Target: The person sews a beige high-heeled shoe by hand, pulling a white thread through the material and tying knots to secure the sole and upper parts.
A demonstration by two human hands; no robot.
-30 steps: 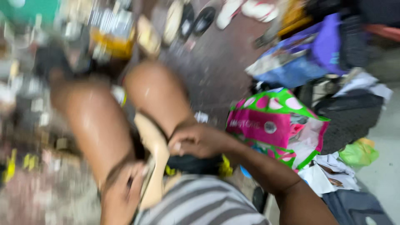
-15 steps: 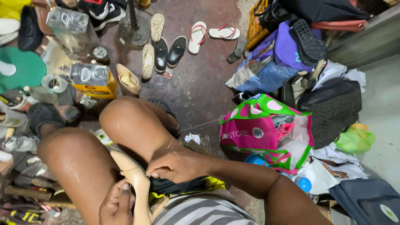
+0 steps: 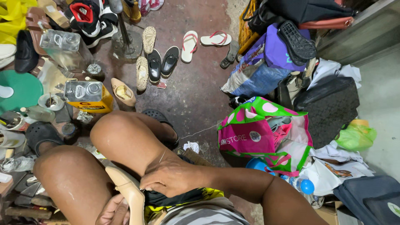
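Bare arms, striped grey shirt, black-yellow shorts

A yellow rectangular tin can (image 3: 89, 96) with a silvery top and round cap lies on the floor at the left, just beside a beige shoe. A clear square bottle (image 3: 66, 48) stands behind it. At the right, a pink and green shopping bag (image 3: 260, 131) with white spots sits open, near a blue and purple sack (image 3: 262, 68).

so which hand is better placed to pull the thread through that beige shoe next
Probably the right. The right hand rests at the edge of the beige shoe with a thin thread by its fingers, while the left hand steadies the shoe from below.
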